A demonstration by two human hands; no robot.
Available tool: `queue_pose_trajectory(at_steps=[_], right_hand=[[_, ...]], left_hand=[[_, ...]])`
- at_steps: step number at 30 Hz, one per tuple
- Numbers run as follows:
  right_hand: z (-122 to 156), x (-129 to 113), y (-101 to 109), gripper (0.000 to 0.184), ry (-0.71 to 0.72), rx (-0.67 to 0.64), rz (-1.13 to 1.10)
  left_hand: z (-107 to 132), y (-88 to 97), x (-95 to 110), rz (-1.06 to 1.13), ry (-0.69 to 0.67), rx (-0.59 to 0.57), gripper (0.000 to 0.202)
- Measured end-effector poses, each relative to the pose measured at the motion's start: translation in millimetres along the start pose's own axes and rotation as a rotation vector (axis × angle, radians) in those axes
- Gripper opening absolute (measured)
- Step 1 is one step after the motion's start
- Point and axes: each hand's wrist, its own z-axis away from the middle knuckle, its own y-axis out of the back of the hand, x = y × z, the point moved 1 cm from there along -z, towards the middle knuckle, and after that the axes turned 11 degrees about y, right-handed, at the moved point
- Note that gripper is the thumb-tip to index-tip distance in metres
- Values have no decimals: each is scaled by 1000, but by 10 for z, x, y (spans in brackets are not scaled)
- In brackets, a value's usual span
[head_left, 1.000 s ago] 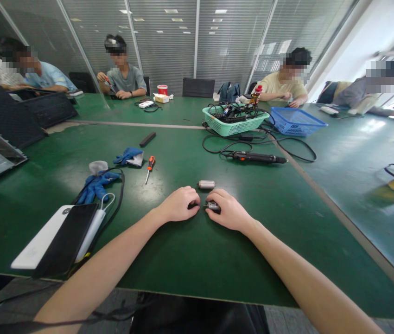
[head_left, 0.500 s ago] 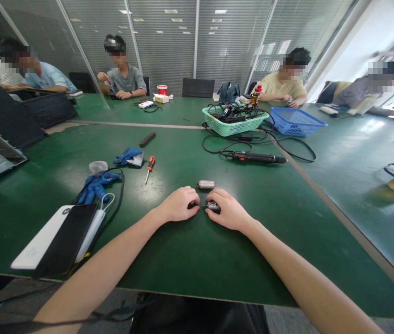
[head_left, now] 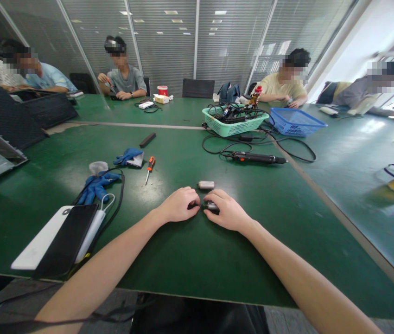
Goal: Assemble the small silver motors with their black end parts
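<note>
My right hand (head_left: 227,209) rests on the table with thumb and fingers around a small silver electric motor (head_left: 212,205), its thin shaft pointing left. Just left of it, my left hand (head_left: 182,204) is closed, fingers curled toward the thumb. Something dark shows between those fingers, too shaded to name. A gap of bare table separates the two hands. A second silver motor (head_left: 206,185) lies on its side just beyond my hands, touched by neither.
An orange-handled screwdriver (head_left: 150,168), blue gloves (head_left: 96,188) and a phone (head_left: 66,239) lie left. Beyond are a black electric screwdriver (head_left: 259,158) with its cable, a green basket (head_left: 233,127) of tools and a blue basket (head_left: 296,123). Several people sit around the table.
My right hand's fingertips have shifted slightly left around the motor, toward its shaft end. My left hand and the second motor look the same.
</note>
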Motion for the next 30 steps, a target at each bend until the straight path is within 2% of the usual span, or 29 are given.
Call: queue_pose_trajectory(at_steps=[7,14,30], right_hand=[[-94,-89,6,18,88,-22,49],[-94,-52,-63,11,109,2,87],[-70,-23,-119,13,136,4,116]], left_hand=[[-10,-2,0,32,10,13,7],[-26,-16,-5,45,13,21,8],[-41,-16,-19,49,21,-33,18]])
